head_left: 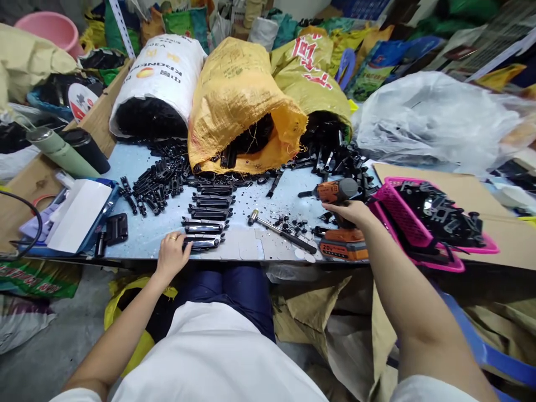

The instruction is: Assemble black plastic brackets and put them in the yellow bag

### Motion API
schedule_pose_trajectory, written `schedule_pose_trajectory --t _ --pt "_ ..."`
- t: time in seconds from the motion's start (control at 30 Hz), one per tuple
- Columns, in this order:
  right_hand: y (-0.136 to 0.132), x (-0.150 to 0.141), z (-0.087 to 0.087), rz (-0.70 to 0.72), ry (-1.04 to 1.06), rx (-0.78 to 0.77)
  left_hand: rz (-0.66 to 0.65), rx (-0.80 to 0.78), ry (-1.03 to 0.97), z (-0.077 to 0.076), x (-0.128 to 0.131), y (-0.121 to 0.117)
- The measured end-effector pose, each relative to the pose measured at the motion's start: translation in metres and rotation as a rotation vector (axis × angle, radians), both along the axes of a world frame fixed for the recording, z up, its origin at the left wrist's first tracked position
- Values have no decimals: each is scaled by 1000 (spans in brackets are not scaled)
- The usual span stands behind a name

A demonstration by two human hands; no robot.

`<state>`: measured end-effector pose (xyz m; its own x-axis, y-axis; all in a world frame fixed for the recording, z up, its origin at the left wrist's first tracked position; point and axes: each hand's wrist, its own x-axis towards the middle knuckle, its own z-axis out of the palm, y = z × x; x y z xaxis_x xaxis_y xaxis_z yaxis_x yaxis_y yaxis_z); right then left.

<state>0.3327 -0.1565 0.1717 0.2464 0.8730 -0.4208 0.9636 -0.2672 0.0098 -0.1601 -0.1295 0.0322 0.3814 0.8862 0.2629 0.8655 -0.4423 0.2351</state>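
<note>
My right hand [349, 215] is wrapped round the grip of an orange and black cordless drill [330, 191], which stands on its battery at the table's front edge, bit pointing left. At the near end of a column of black plastic parts [211, 213], my left hand [172, 254] has its fingers on the left end of the nearest part [205, 242]. Whether those fingers grip it or only rest on it is hard to tell. Between my hands lies a small hammer [280, 230] with a dark handle, among small black bits.
Open sacks, one white [167, 67], one orange [238, 84] and one olive [310, 78], spill black parts along the back. Pink baskets [397, 215] of parts stand right. A blue tray [106, 204], a green bottle [54, 148] and a black cup [86, 149] are left.
</note>
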Motion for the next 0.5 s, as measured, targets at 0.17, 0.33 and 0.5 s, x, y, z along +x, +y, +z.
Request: schedule_pose_trajectory --t 0.17,0.33,0.5 --pt "10 -43 1 -204 -292 706 -51 -57 -108 -16 -25 -3" --pt "108 -170 -52 368 91 598 46 -36 -173 -12 -24 -1" --pt "191 -241 -93 639 167 287 230 -93 -479 4 -19 -30"
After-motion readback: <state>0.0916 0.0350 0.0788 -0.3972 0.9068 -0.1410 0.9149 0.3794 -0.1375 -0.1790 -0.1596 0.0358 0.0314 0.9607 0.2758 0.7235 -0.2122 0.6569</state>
